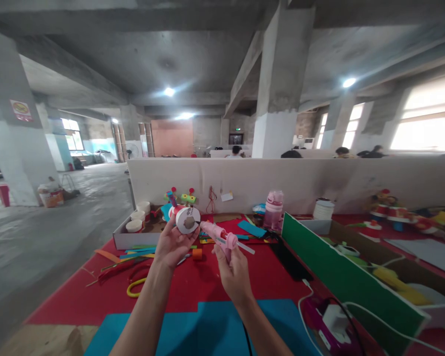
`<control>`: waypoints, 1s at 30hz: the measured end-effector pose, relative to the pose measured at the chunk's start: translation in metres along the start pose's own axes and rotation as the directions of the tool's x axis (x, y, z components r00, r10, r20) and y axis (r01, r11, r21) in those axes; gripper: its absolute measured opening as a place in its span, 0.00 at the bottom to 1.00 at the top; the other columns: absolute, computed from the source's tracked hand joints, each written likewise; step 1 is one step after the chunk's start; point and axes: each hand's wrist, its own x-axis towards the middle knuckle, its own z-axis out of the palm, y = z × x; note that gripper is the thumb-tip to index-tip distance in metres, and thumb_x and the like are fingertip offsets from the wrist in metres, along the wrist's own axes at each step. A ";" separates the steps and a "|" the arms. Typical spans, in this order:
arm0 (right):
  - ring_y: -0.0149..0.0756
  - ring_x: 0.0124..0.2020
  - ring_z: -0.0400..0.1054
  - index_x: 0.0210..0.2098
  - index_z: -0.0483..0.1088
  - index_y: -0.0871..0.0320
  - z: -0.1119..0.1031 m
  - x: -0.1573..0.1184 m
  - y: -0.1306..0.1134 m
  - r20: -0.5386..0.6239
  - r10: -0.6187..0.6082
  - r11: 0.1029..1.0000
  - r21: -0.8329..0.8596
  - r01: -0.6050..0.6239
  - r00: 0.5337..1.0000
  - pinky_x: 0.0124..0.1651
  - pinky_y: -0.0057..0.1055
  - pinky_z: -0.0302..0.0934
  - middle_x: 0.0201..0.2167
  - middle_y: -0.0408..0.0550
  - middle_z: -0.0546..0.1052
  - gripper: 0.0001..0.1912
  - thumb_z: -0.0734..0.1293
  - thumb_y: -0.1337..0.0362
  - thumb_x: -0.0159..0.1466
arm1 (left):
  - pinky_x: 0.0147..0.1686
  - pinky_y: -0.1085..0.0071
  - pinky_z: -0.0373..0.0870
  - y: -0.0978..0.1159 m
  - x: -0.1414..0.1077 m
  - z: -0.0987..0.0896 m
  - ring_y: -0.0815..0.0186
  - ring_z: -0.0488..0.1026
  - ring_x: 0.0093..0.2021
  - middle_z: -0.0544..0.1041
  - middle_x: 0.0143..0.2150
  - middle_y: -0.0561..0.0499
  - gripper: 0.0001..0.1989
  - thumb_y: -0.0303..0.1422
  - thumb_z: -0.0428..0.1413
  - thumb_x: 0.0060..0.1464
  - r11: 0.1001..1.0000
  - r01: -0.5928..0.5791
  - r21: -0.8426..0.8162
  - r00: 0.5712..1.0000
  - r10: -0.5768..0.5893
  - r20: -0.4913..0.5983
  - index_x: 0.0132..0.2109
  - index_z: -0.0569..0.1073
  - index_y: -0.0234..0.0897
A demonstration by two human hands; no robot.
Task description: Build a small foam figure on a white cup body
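My left hand [176,247] is closed on a red and white paper cup [188,220] with dark lettering, its round white end facing me. Blue and purple pieces show behind the cup. In my right hand [233,272] is a pink hot glue gun [217,233], a clear glue stick [246,247] jutting from its back. The gun's nozzle points left, right by the cup's edge; whether they touch I cannot tell. Below lie an orange paper ring [197,254] and yellow-handled scissors [135,288] on the red tabletop [193,291].
White cups [134,226] stand in a box [128,241] at left, near coloured strips [139,251]. A pink bottle [274,207], a black phone [291,259], a green-sided box [341,277] and a purple power strip [328,326] with cables occupy the right. A white partition [237,178] closes the back.
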 end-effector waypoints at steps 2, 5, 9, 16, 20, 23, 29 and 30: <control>0.42 0.34 0.76 0.41 0.72 0.60 0.000 -0.001 0.000 0.004 0.002 1.000 -0.001 -0.002 1.000 0.38 0.33 0.69 0.34 0.54 0.80 0.13 0.62 0.58 0.67 | 0.45 0.57 0.74 0.000 0.001 -0.001 0.57 0.77 0.42 0.80 0.40 0.44 0.14 0.37 0.52 0.62 1.000 -0.003 0.004 1.000 0.003 0.003 0.50 0.74 0.35; 0.41 0.35 0.76 0.44 0.71 0.60 -0.001 -0.003 0.000 0.015 0.003 1.000 0.006 -0.003 1.000 0.37 0.33 0.69 0.35 0.55 0.80 0.14 0.62 0.58 0.67 | 0.46 0.57 0.73 0.001 0.002 -0.003 0.57 0.77 0.43 0.80 0.43 0.43 0.16 0.39 0.52 0.62 1.000 -0.010 0.013 1.000 0.010 0.000 0.51 0.73 0.35; 0.41 0.34 0.76 0.40 0.73 0.60 -0.001 -0.004 -0.002 0.044 0.028 0.999 0.017 -0.029 0.999 0.37 0.32 0.69 0.34 0.55 0.80 0.14 0.61 0.57 0.67 | 0.45 0.57 0.73 0.001 0.004 -0.004 0.57 0.77 0.42 0.80 0.43 0.42 0.17 0.40 0.52 0.62 1.000 -0.008 0.020 1.000 0.008 -0.010 0.51 0.73 0.34; 0.41 0.32 0.75 0.42 0.72 0.60 0.001 -0.005 -0.002 0.024 0.023 0.999 0.040 -0.024 0.999 0.34 0.31 0.69 0.32 0.53 0.80 0.14 0.62 0.57 0.67 | 0.46 0.58 0.73 0.000 0.005 -0.007 0.57 0.77 0.43 0.80 0.41 0.44 0.15 0.38 0.53 0.61 1.000 0.000 0.019 1.000 -0.001 0.030 0.51 0.74 0.35; 0.40 0.31 0.75 0.42 0.72 0.59 0.001 -0.006 -0.005 0.047 0.015 0.998 0.067 -0.018 0.999 0.34 0.31 0.68 0.31 0.52 0.80 0.12 0.62 0.58 0.67 | 0.44 0.59 0.74 0.000 0.005 -0.006 0.57 0.77 0.42 0.80 0.40 0.44 0.16 0.38 0.53 0.61 1.000 -0.004 0.026 1.000 0.004 0.007 0.51 0.74 0.35; 0.39 0.31 0.75 0.40 0.72 0.58 0.002 -0.008 -0.008 0.064 0.025 0.996 0.088 -0.030 0.998 0.34 0.30 0.68 0.32 0.52 0.80 0.11 0.61 0.59 0.67 | 0.44 0.60 0.74 0.000 0.003 -0.005 0.57 0.77 0.43 0.80 0.40 0.43 0.17 0.39 0.52 0.62 1.000 -0.001 0.030 1.000 0.001 0.004 0.52 0.73 0.34; 0.39 0.29 0.74 0.38 0.72 0.59 0.006 -0.009 -0.011 0.052 0.030 0.994 0.102 -0.036 0.998 0.32 0.30 0.68 0.29 0.51 0.79 0.10 0.63 0.59 0.66 | 0.41 0.63 0.74 0.000 0.000 -0.002 0.60 0.78 0.38 0.81 0.37 0.44 0.18 0.39 0.50 0.63 1.000 0.000 0.027 1.000 -0.001 0.022 0.54 0.73 0.35; 0.38 0.29 0.74 0.38 0.72 0.59 0.007 -0.009 -0.012 0.054 0.030 0.993 0.110 -0.036 0.998 0.32 0.30 0.68 0.28 0.51 0.79 0.10 0.63 0.59 0.66 | 0.40 0.64 0.74 0.000 0.000 -0.002 0.61 0.78 0.36 0.81 0.36 0.45 0.18 0.39 0.50 0.63 1.000 -0.001 0.024 1.000 0.000 0.029 0.54 0.73 0.35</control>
